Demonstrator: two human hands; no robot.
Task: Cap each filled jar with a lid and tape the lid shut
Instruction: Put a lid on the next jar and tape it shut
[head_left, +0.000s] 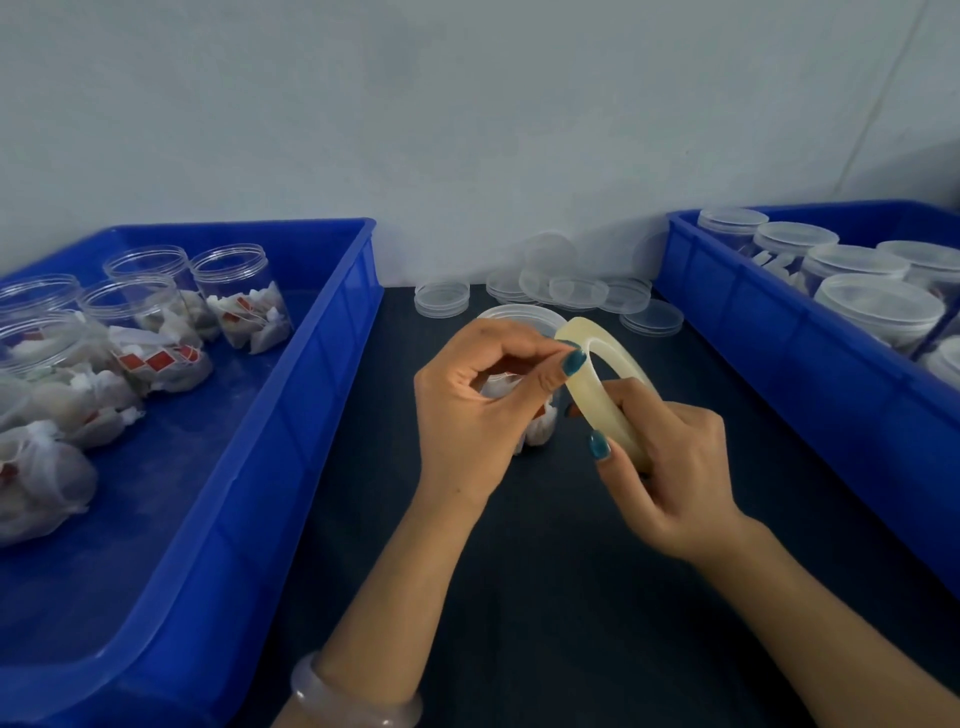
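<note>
- Two hands meet over the middle of the dark table (571, 597), both on one roll of clear tape (582, 384).
- The right hand (670, 467) grips the lower part of the roll, with the thumb lying across its outer face and the other fingers curled behind it.
- The left hand (467, 410) pinches the roll's upper edge between thumb and forefinger; the remaining fingers are loosely curled. Whether a free end of tape is in that pinch cannot be told.
- The roll stands tilted on edge, its top leaning away from the person.
- A filled jar (511, 318) stands upright on the table just behind the hands, between the two bins, with a clear lid on it. The left hand hides most of its body, and whether either hand touches it cannot be told.
- Several loose clear lids (576, 291) lie in a cluster at the back of the table, near the wall (467, 104).
- The blue bin on the left (291, 415) holds open jars (239, 291) without lids, along with white sachets with red tags (161, 358), some inside the jars and some loose on the bin floor.
- The blue bin on the right (779, 332) holds capped jars (878, 306) standing close together.
- A pale bangle (353, 701) sits on the left wrist.
</note>
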